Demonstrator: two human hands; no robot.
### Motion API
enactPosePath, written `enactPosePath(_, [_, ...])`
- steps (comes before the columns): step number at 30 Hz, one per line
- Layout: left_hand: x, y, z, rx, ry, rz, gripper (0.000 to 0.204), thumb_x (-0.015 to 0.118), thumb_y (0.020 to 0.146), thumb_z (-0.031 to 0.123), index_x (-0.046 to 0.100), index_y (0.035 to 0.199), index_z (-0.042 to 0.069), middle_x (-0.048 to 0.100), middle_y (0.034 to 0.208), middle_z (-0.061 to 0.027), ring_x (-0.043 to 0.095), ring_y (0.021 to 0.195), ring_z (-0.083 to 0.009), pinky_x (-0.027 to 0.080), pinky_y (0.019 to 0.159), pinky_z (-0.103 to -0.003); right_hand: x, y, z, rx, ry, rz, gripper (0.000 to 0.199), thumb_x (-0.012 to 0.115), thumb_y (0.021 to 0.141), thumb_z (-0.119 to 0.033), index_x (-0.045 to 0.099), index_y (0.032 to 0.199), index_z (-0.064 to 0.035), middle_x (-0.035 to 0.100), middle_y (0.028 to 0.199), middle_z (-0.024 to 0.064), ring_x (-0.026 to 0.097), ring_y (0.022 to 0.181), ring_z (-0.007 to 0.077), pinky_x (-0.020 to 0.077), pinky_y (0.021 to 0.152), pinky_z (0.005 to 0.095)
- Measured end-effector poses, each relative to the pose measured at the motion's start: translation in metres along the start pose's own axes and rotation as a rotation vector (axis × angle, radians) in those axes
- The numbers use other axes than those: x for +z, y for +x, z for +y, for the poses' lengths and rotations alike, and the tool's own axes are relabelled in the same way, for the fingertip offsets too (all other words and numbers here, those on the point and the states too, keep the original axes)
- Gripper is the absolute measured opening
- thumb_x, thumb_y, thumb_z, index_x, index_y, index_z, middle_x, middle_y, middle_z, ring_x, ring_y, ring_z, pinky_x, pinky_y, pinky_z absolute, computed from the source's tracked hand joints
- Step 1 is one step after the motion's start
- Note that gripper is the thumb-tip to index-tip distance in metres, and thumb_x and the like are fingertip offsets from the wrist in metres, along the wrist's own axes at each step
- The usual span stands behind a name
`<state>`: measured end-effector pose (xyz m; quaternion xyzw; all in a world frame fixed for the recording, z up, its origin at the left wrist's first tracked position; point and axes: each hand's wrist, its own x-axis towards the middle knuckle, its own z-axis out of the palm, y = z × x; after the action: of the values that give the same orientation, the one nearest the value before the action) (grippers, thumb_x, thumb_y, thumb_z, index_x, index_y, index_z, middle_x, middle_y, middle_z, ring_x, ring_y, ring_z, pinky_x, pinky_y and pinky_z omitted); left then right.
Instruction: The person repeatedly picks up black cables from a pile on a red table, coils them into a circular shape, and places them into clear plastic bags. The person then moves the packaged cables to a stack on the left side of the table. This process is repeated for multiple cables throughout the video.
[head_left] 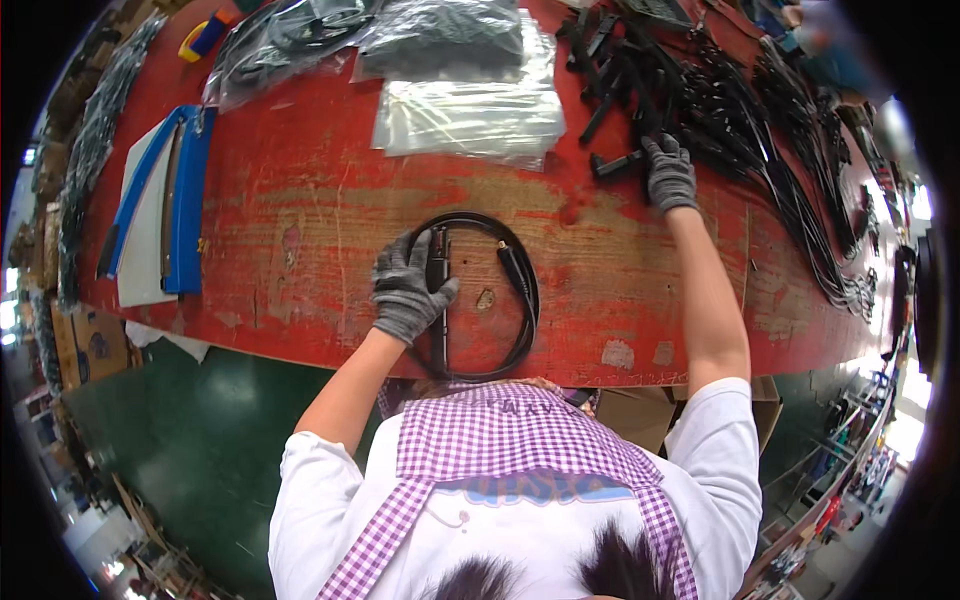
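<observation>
On the red worktable [330, 195], a black cable [536, 300] lies in a loop close to its front edge. My left hand [408, 288], in a grey knitted glove, is closed on a black rod-like handle [438, 268] at the loop's left side. A connector with a brass-coloured tip [504, 246] lies inside the loop's right part. Farther right, my right hand [670, 178], also gloved, reaches to the near edge of a heap of black handle-like parts [630, 75]. Its fingers are curled; what they grip is hidden. A black T-ended part [615, 165] lies against its left side.
Clear plastic bags [470, 115] and filled bags [300, 40] lie at the back. Bundled black cables [790, 190] spread along the right side. A blue-edged clipboard-like folder [185, 205] lies at the left, with a yellow-and-blue tape dispenser-like object [203, 38] beyond.
</observation>
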<state>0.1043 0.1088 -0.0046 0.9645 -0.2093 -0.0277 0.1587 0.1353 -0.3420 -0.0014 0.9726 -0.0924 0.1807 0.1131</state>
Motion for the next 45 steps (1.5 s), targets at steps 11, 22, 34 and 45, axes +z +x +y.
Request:
enactPosePath(11, [-0.008, 0.006, -0.016, 0.016, -0.082, -0.073, 0.083, 0.069, 0.064, 0.046, 0.037, 0.131, 0.007, 0.042, 0.127, -0.0173, 0.038, 0.118, -0.0337, 0.028, 0.101, -0.044, -0.157, -0.113, -0.150, 0.245, 1.302, -0.838, 0.039, 0.064, 0.079, -0.016, 0.050, 0.113, -0.0015, 0.060, 0.069, 0.0052, 0.059, 0.060, 0.0150, 0.0491, 0.057, 0.0309])
enactPosePath(22, [-0.007, -0.005, -0.013, 0.045, -0.192, -0.012, 0.081, 0.069, 0.063, 0.043, 0.038, 0.129, 0.007, 0.043, 0.124, -0.0175, 0.041, 0.114, -0.0346, 0.030, 0.099, -0.045, -0.132, -0.133, -0.238, -0.033, 0.821, -0.630, 0.053, 0.058, 0.080, -0.041, 0.049, 0.118, -0.0064, 0.063, 0.076, 0.0182, 0.062, 0.066, 0.0338, 0.0493, 0.061, 0.0415])
enactPosePath(34, [-0.023, 0.065, -0.035, -0.198, -0.744, 0.042, 0.049, 0.063, 0.078, 0.032, 0.052, 0.116, 0.004, 0.058, 0.107, -0.0157, 0.055, 0.099, -0.0279, 0.043, 0.087, -0.035, -0.019, 0.077, -0.288, -0.168, 0.459, -0.058, 0.026, 0.052, 0.081, -0.035, 0.065, 0.090, -0.0140, 0.060, 0.097, 0.0133, 0.054, 0.094, 0.0318, 0.0417, 0.083, 0.0437])
enactPosePath(45, [0.004, 0.167, -0.054, -0.681, -1.522, -0.016, 0.016, 0.058, 0.085, 0.013, 0.058, 0.095, 0.001, 0.064, 0.079, -0.0081, 0.063, 0.064, -0.0195, 0.054, 0.057, -0.032, -0.054, 0.065, -0.288, -0.594, 0.260, 0.027, 0.016, 0.051, 0.074, -0.018, 0.061, 0.086, -0.0141, 0.057, 0.082, 0.0035, 0.055, 0.086, 0.0203, 0.0420, 0.072, 0.0367])
